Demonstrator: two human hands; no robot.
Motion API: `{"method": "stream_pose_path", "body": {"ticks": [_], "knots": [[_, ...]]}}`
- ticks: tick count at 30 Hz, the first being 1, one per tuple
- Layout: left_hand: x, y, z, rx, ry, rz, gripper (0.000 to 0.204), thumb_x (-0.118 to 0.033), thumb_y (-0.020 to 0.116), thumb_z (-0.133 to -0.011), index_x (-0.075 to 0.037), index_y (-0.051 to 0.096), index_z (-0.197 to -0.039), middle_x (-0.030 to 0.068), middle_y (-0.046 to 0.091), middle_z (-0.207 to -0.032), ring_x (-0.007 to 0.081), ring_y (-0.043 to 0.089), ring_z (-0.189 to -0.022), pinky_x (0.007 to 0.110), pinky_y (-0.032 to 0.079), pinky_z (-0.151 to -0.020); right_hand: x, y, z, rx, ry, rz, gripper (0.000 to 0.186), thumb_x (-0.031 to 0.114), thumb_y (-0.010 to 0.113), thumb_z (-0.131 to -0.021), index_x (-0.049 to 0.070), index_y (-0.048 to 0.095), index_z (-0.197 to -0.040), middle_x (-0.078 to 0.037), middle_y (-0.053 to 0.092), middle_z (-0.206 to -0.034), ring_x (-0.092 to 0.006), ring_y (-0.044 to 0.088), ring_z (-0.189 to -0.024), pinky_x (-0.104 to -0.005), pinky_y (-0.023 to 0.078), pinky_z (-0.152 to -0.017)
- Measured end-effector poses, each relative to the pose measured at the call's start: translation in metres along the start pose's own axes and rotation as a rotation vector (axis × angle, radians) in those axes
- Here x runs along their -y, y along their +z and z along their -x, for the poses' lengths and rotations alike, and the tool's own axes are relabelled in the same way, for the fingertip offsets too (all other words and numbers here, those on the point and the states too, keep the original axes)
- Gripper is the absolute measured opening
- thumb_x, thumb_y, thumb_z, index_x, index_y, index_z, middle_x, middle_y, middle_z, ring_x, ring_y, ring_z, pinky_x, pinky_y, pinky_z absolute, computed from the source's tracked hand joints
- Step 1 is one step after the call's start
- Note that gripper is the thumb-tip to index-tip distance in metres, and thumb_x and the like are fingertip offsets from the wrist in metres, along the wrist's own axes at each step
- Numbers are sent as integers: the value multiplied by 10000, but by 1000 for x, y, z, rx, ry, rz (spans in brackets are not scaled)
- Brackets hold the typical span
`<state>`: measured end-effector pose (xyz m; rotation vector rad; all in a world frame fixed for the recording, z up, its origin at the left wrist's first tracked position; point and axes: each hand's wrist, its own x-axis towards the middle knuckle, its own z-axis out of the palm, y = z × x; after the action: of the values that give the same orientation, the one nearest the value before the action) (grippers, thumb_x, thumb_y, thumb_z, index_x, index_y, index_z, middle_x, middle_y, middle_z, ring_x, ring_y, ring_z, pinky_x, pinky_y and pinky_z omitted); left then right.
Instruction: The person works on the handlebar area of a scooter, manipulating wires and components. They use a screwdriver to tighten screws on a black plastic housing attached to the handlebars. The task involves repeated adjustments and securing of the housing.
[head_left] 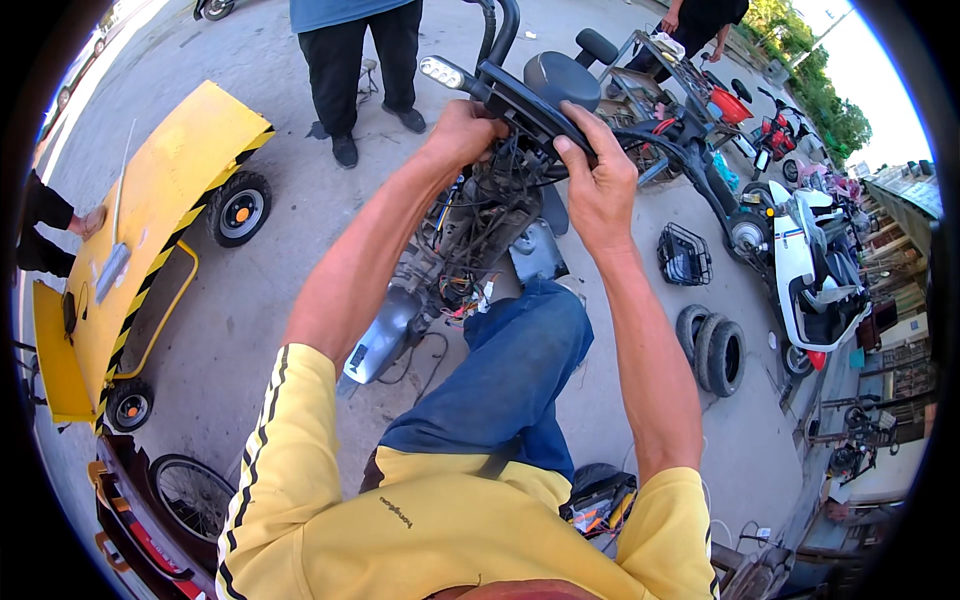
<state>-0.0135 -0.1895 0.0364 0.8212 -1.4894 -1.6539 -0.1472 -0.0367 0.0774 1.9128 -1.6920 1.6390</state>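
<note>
A partly stripped scooter (pixel 470 230) stands in front of me, its wiring exposed and a silver body panel (pixel 385 325) low at the left. On its handlebar (pixel 505 30) is a black housing (pixel 525 110) with a white lamp unit (pixel 443 70). My left hand (pixel 465 135) has its fingers curled under the housing's left side, the fingertips partly hidden among cables. My right hand (pixel 600 175) grips the housing's right end with thumb and fingers. My bent leg (pixel 500 370) is beside loose wires.
Yellow ramped cart (pixel 170 140) at left, a person's hand (pixel 90 222) on it. Person (pixel 355 70) ahead, another (pixel 690 30) by a metal rack (pixel 645 60). Wire basket (pixel 683 255), tyres (pixel 725 355), white scooter (pixel 815 270) at right. Toolbag (pixel 595 495) beside me, bicycle wheel (pixel 190 500) lower left.
</note>
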Motion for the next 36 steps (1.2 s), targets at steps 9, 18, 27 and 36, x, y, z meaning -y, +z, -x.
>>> {"method": "stream_pose_path", "body": {"ticks": [9,18,27,36], "knots": [[-12,-10,3,66,-37,-87,76,-30,657,-962,29,703,-951,27,599,-733,95,492,-535,288,348,-475,-1,0,0,-12,-4,-18,358,30,698,-955,-1,695,-1311,-185,722,-1292,-320,700,-1201,-386,531,-1034],[-10,-11,3,88,-68,-93,100,-26,664,-929,41,713,-986,45,630,-785,109,540,-581,264,397,-494,-4,2,1,-29,7,-46,354,33,703,-946,7,700,-1299,-188,724,-1286,-335,701,-1199,-401,542,-1024],[0,-15,-3,81,-96,-14,65,-68,660,-945,-10,683,-929,22,610,-747,108,544,-564,253,341,-483,-4,2,1,-44,-1,-42,350,28,706,-940,4,698,-1288,-196,722,-1280,-368,692,-1192,-418,545,-1017],[-6,-15,-2,65,18,-168,100,-64,690,-930,30,705,-960,42,642,-714,110,560,-528,269,374,-477,-5,1,0,-60,-36,-48,329,18,694,-931,-12,688,-1259,-207,715,-1258,-400,663,-1190,-443,527,-1022]]}}
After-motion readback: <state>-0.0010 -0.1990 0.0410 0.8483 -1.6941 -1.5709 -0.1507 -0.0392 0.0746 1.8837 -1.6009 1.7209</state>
